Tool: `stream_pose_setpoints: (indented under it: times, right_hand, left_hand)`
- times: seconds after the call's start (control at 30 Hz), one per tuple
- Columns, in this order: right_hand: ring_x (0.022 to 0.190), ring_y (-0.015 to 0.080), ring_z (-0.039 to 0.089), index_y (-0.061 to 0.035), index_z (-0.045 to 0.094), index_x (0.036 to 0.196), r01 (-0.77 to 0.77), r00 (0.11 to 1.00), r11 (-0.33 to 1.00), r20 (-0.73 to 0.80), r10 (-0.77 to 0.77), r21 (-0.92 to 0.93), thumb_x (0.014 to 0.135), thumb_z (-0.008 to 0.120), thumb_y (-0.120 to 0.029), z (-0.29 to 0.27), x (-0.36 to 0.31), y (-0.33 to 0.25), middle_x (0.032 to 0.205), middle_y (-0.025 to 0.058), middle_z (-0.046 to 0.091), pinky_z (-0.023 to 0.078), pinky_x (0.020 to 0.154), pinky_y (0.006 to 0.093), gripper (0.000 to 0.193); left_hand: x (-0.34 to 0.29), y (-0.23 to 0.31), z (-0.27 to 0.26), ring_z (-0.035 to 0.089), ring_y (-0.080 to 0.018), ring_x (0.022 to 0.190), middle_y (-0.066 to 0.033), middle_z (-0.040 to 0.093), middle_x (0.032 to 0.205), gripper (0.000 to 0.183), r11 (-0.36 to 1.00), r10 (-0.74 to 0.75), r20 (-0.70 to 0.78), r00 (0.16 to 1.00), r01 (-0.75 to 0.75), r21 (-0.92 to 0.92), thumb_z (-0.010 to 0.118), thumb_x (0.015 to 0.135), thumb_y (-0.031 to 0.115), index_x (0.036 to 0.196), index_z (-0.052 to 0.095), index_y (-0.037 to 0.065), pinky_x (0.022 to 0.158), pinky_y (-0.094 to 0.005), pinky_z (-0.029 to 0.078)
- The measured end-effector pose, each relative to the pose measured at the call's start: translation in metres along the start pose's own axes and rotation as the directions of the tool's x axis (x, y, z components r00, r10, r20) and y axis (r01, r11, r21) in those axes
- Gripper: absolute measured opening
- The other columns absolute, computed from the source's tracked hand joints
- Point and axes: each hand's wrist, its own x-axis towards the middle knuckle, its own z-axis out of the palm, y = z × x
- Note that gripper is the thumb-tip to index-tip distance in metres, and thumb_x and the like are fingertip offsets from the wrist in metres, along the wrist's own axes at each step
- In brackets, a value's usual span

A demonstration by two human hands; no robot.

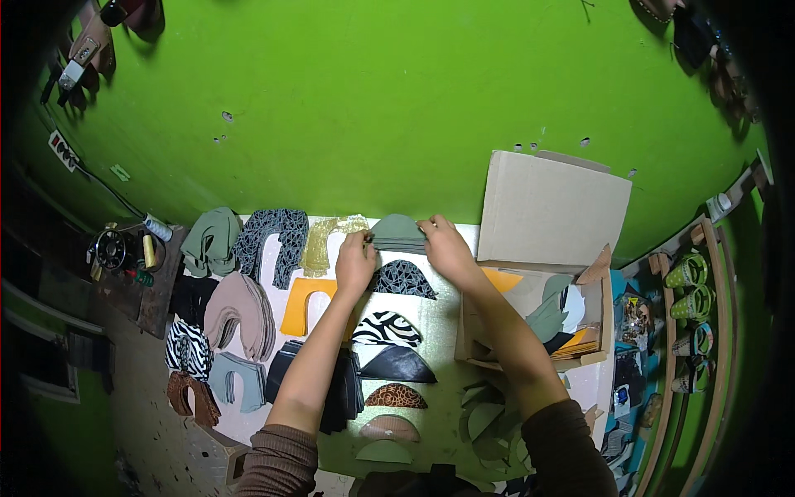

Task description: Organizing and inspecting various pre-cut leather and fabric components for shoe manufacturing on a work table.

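Note:
At the far edge of the table, a small stack of green half-moon pieces (397, 233) lies between my two hands. My left hand (356, 261) pinches its left corner, and the fingers of my right hand (445, 245) close on its right corner. Just nearer lies a black-and-grey patterned half-moon piece (403, 279). Below it a column runs toward me: a zebra-print piece (387, 329), a black one (397, 364), a leopard-print one (397, 396), a pinkish one (390, 428) and a light green one (384, 451).
Left on the table (281, 257) are stacks of U-shaped pieces, including yellow (303, 305), pink (241, 315) and green (210, 241). An open cardboard box (551, 214) with scraps stands right. Loose green pieces (487, 421) lie near my right forearm. Sandals sit on a wooden rack (719, 331).

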Motion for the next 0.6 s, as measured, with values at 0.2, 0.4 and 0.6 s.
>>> stream_pose_setpoints:
  times: [0.2, 0.4, 0.6]
  right_hand:
    - [0.092, 0.0322, 0.054, -0.0023, 0.056, 0.103, 0.081, 0.995, 0.994, -0.062, -0.076, 0.071, 0.074, 0.055, -0.004, -0.041, -0.058, -0.027, 0.098, 0.0158, 0.054, 0.044, 0.080, 0.0393, 0.029]
    - [0.089, 0.0292, 0.054, -0.0071, 0.059, 0.099, 0.089, 0.993, 0.986, -0.090, -0.077, 0.141, 0.075, 0.058, -0.009, -0.068, -0.135, -0.058, 0.093, 0.0098, 0.056, 0.042, 0.078, 0.0383, 0.024]
    - [0.088, 0.0285, 0.054, -0.0069, 0.059, 0.096, 0.053, 0.992, 0.984, -0.120, -0.033, 0.169, 0.076, 0.057, -0.008, -0.090, -0.201, -0.070, 0.090, 0.0091, 0.056, 0.041, 0.078, 0.0377, 0.020]
  left_hand:
    - [-0.051, 0.038, -0.026, 0.056, -0.0322, 0.085, -0.0172, 0.056, 0.095, 0.024, 0.990, 0.094, 0.014, 0.995, -0.092, -0.104, 0.054, 0.080, 0.008, 0.103, 0.054, 0.000, 0.077, -0.0360, 0.044]
    - [-0.117, 0.086, -0.047, 0.055, -0.0323, 0.091, -0.0152, 0.056, 0.097, 0.022, 0.973, 0.137, 0.116, 0.984, -0.112, -0.203, 0.053, 0.081, 0.008, 0.102, 0.056, 0.002, 0.078, -0.0354, 0.044]
    - [-0.179, 0.114, -0.051, 0.058, -0.0223, 0.077, -0.0118, 0.057, 0.095, 0.021, 0.955, 0.203, 0.150, 0.968, -0.161, -0.251, 0.053, 0.082, 0.005, 0.103, 0.055, 0.001, 0.069, -0.0280, 0.046]
